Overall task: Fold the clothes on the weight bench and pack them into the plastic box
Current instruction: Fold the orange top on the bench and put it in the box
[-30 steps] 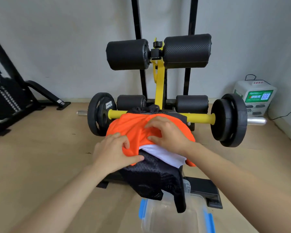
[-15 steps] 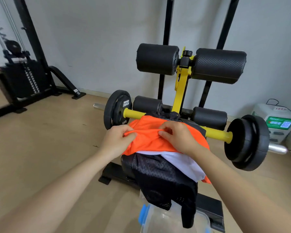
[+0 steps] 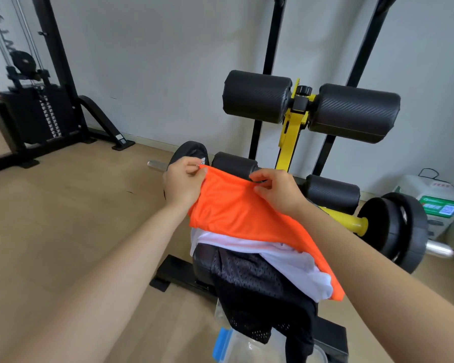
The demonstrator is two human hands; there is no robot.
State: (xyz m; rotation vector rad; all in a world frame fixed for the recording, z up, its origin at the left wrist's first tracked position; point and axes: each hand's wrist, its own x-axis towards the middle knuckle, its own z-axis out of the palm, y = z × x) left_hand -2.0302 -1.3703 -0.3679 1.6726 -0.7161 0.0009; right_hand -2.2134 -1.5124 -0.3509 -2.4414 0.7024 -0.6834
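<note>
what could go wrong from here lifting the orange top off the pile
1. The left hand and right hand both pinch the orange garment by its top edge. The white garment lies right under it and may get dragged off the weight bench.
2. The black mesh garment hangs over the bench end above the plastic box. A tug on the pile could drop it in unfolded.
</note>
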